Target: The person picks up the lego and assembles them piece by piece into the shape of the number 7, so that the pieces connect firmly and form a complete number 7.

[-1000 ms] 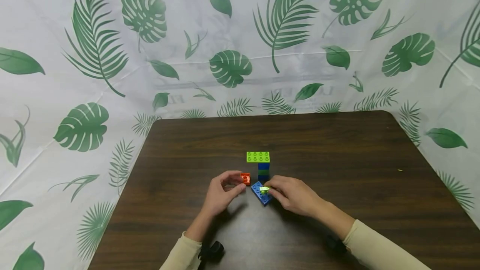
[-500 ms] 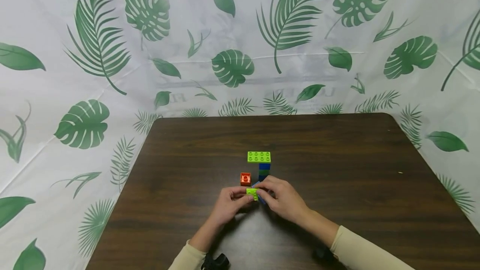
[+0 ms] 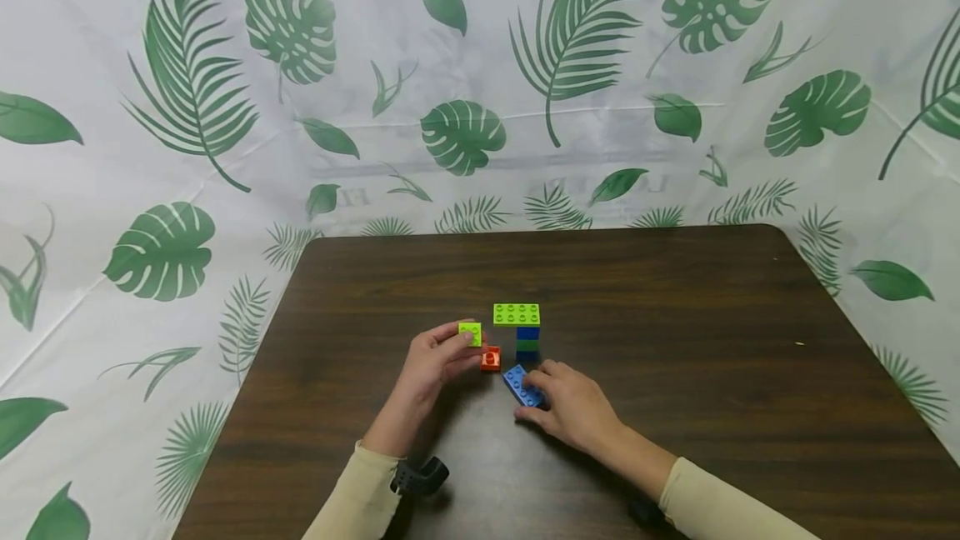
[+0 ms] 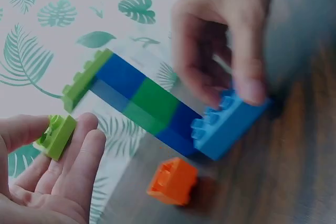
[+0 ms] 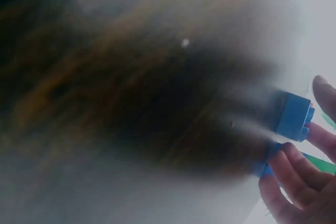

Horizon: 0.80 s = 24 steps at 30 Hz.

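My left hand pinches a small lime green toy brick between thumb and fingers, raised near the orange-red brick. In the left wrist view, that lime brick has its studs turned toward the thumb. My right hand is over a blue studded brick, fingertips right at its studs. The right wrist view shows the thumb apart from the blue brick. Just behind stands a tower of blue and green bricks, topped by a long lime brick overhanging to the left.
The bricks are on a dark wood-grain table. A white sheet with green leaf prints hangs behind it. A black wrist strap shows at the left sleeve.
The small lime brick, first in my right hand over the blue brick, passed to my left hand, which carried it up and left. My right hand then moved back to the blue brick.
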Each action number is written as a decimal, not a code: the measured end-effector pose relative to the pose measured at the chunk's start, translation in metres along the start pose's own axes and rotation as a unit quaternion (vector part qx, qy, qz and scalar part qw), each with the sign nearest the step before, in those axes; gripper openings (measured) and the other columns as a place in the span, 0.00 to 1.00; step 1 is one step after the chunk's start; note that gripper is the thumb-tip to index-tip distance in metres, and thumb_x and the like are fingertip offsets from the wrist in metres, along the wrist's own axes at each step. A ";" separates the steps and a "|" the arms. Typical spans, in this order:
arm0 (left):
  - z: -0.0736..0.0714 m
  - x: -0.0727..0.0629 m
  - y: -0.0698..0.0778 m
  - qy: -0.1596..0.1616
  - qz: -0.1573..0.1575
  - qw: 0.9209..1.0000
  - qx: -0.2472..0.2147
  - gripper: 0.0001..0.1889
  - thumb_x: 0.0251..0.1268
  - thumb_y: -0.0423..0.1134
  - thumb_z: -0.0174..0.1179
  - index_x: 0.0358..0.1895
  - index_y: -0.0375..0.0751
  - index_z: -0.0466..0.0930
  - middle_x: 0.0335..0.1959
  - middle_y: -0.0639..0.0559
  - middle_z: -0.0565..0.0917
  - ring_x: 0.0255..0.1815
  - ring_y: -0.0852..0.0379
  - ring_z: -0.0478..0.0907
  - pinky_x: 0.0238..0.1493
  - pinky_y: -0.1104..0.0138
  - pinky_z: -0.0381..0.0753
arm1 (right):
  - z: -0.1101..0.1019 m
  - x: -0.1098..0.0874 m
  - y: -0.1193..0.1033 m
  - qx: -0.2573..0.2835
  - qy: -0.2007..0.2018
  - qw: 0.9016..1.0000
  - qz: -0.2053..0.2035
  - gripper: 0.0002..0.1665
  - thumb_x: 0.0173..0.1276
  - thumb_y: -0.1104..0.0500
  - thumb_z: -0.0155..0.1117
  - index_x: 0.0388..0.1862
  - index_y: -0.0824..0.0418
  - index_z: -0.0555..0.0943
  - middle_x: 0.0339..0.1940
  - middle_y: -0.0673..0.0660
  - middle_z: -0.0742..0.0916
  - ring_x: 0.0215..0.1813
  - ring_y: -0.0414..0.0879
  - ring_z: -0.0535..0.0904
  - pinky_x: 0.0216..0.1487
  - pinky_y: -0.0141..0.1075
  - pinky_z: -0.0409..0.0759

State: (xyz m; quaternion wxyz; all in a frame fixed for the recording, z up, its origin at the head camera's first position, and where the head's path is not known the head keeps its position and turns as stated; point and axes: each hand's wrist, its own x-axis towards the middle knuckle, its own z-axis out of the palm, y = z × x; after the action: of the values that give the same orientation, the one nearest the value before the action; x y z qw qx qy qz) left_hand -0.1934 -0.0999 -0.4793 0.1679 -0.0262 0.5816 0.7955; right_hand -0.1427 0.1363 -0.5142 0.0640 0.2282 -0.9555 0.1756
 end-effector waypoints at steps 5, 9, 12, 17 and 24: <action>0.008 0.009 0.015 -0.004 -0.022 1.000 -0.022 0.24 0.71 0.40 0.60 0.66 0.32 0.72 0.54 0.33 0.81 0.44 0.48 0.86 0.46 0.59 0.82 | -0.002 -0.001 0.002 0.002 -0.016 1.000 -0.005 0.19 0.57 0.42 0.75 0.43 0.49 0.85 0.34 0.43 0.80 0.31 0.35 0.72 0.31 0.33 0.76; 0.013 0.013 0.022 -0.015 -0.030 0.999 -0.030 0.24 0.75 0.43 0.55 0.67 0.34 0.71 0.53 0.37 0.83 0.45 0.48 0.85 0.46 0.60 0.83 | -0.011 -0.002 0.004 0.020 -0.019 0.999 -0.027 0.16 0.59 0.46 0.74 0.45 0.46 0.84 0.38 0.42 0.82 0.34 0.34 0.75 0.33 0.34 0.79; 0.015 0.015 0.024 -0.025 -0.030 0.999 -0.027 0.23 0.76 0.43 0.53 0.67 0.34 0.70 0.54 0.37 0.82 0.46 0.47 0.85 0.47 0.59 0.82 | -0.021 0.000 0.003 0.064 -0.001 0.995 -0.079 0.15 0.60 0.49 0.74 0.45 0.45 0.83 0.41 0.40 0.83 0.34 0.33 0.76 0.35 0.32 0.79; 0.016 0.018 0.025 -0.026 -0.030 0.999 -0.023 0.21 0.77 0.41 0.50 0.66 0.34 0.72 0.54 0.36 0.82 0.45 0.47 0.85 0.46 0.60 0.82 | -0.041 0.009 0.002 0.165 0.040 0.967 -0.190 0.17 0.61 0.57 0.73 0.48 0.50 0.82 0.47 0.43 0.82 0.31 0.33 0.75 0.30 0.24 0.75; 0.018 0.022 0.028 -0.017 -0.027 0.999 -0.003 0.21 0.76 0.41 0.52 0.63 0.30 0.74 0.49 0.36 0.84 0.40 0.50 0.87 0.42 0.61 0.83 | -0.067 0.030 0.000 0.176 0.130 0.956 -0.194 0.20 0.64 0.56 0.71 0.55 0.51 0.81 0.53 0.46 0.82 0.41 0.37 0.80 0.39 0.30 0.81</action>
State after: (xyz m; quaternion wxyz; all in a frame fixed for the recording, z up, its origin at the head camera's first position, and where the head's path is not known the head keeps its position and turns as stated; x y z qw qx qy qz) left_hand -0.2203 -0.0857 -0.4530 0.1991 -0.0286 0.5752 0.7929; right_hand -0.1665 0.1485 -0.4461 0.1795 0.3923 -0.8303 0.3529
